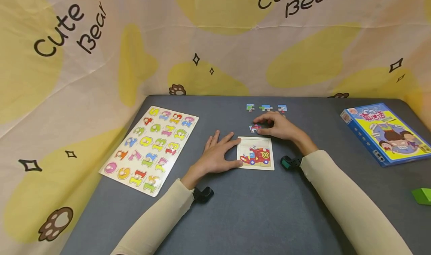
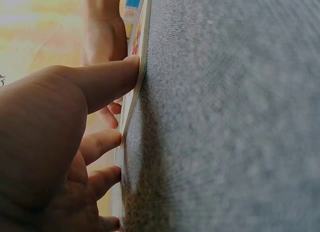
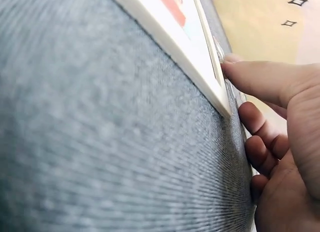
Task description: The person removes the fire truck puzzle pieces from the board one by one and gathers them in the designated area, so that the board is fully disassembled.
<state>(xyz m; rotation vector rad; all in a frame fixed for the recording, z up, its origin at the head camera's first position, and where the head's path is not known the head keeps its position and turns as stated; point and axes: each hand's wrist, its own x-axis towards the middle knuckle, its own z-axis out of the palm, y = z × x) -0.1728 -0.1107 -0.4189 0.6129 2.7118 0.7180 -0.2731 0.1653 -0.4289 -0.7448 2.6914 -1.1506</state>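
Observation:
In the head view a small square puzzle board (image 1: 257, 166) with a red vehicle picture lies flat on the table. My left hand (image 1: 217, 156) spreads its fingers on the table, with its thumb and index finger touching the board's left edge. Just beyond the board's far edge, my right hand (image 1: 277, 126) has thumb and curled fingers about a small jigsaw piece (image 1: 254, 128), which lies at table level. The right wrist view shows the right thumb (image 3: 250, 77) by the board's corner, the piece mostly hidden. More jigsaw pieces (image 1: 266, 108) lie in a row farther back.
A white number puzzle board (image 1: 136, 157) lies at the left of the grey table (image 1: 249, 217). A blue and yellow box (image 1: 394, 135) is at the right, and a green block (image 1: 422, 196) sits at the right edge. Patterned cloth (image 1: 219, 42) hangs behind.

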